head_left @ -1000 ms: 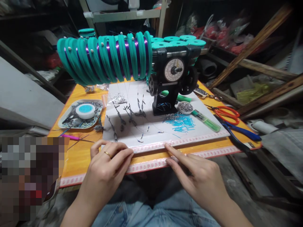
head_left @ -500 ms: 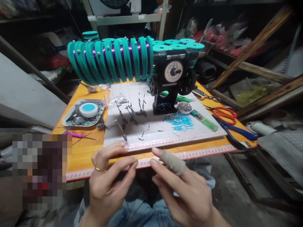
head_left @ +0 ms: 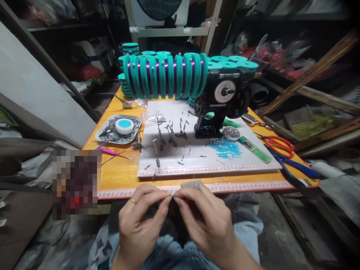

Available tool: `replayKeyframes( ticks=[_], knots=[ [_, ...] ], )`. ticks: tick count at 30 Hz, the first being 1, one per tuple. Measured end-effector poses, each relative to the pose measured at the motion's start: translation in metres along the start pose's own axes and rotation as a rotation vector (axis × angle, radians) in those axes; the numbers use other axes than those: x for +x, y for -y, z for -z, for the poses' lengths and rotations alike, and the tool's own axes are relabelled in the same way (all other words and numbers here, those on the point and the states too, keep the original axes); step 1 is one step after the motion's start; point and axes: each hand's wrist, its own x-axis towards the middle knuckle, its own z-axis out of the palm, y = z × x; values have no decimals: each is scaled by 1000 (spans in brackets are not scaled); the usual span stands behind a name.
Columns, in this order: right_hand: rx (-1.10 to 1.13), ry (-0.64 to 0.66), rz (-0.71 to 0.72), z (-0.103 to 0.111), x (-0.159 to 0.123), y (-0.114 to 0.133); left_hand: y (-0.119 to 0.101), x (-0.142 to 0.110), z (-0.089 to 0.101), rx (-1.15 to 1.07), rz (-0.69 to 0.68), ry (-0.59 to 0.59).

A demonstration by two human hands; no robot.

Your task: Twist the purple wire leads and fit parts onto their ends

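Note:
My left hand (head_left: 143, 215), with a ring on one finger, is closed in a pinch at the table's front edge. Facing it, my right hand (head_left: 206, 215) pinches too; a grey wrap covers one of its fingers. The fingertips of both hands meet around a tiny bluish thing (head_left: 172, 195), too small to name. Beyond them lies a white board (head_left: 197, 165) with several dark sinkers (head_left: 172, 141) on thin lines and small blue-silver pieces (head_left: 180, 162). Over the board stands a black winding machine (head_left: 209, 112) carrying a row of teal spools (head_left: 165, 77) wound with purple line.
Blue tube pieces (head_left: 227, 149), a bowl of metal beads (head_left: 231, 132), a green-handled cutter (head_left: 255, 150), orange scissors (head_left: 278, 145) and blue pliers (head_left: 298, 165) lie to the right. A tray (head_left: 98, 138) and a pink-handled tool (head_left: 108, 151) lie left. A measuring tape (head_left: 236, 187) edges the table.
My hands have come together, fingertips now meeting; the right fingers have gone from spread to a pinch. The view has shifted, so the table appears further right.

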Motion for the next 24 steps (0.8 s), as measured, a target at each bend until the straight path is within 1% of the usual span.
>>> replayKeyframes(
  ticks=[3, 7, 8, 10, 12, 16, 24],
  knots=[
    [-42, 4, 39, -2, -2, 1, -3, -5, -7, -263, 208, -26],
    [-71, 47, 59, -3, -3, 1, -8, -12, -23, -686, 542, -146],
    [-78, 60, 60, -4, -3, 1, -9, -13, -26, -757, 603, -178],
    [-82, 77, 60, -4, -3, 1, -9, -14, -30, -821, 680, -239],
    [-84, 87, 57, -5, -3, 0, -10, -13, -30, -807, 695, -286],
    [-81, 126, 50, -5, -1, -1, -11, -12, -26, -642, 617, -332],
    [-74, 234, 26, -6, 9, -3, -2, -28, -20, -223, 374, -258]
  ],
)
